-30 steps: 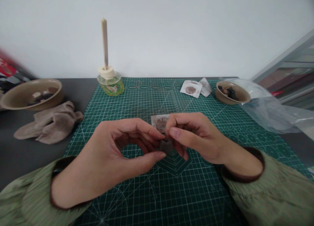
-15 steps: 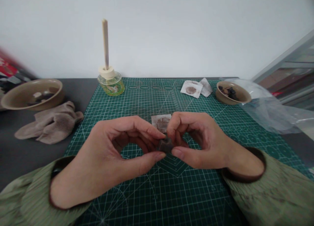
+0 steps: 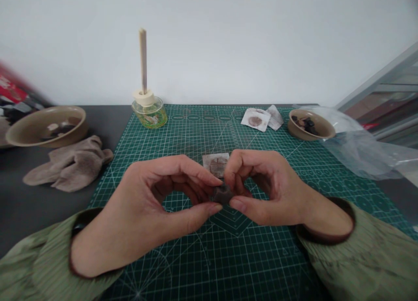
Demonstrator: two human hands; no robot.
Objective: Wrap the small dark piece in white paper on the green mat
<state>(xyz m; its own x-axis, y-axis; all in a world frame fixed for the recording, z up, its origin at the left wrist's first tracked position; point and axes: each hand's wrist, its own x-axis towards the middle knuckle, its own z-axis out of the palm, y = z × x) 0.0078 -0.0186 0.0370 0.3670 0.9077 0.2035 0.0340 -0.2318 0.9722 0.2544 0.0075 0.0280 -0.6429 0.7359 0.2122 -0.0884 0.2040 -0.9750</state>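
Note:
A small dark brown lump (image 3: 223, 194) is pinched between the fingertips of both my hands, just above the green cutting mat (image 3: 261, 257). My left hand (image 3: 156, 205) grips it from the left with thumb below and fingers curled over it. My right hand (image 3: 264, 185) holds it from the right, thumb underneath and fingers bent on top. Just behind the lump lies a small square paper wrapper (image 3: 216, 162) with a brown print. Most of the lump is hidden by my fingers.
A glass jar with a tall stick (image 3: 148, 109) stands at the mat's far left. Two opened wrappers (image 3: 261, 118) and a small bowl of dark pieces (image 3: 310, 124) lie far right, beside a clear plastic bag (image 3: 362, 148). A larger bowl (image 3: 47, 126) and beige cloth (image 3: 70, 164) sit left.
My right thumb has moved from on top of the lump to under it, and the fingers have curled over it. The left hand has kept its grip.

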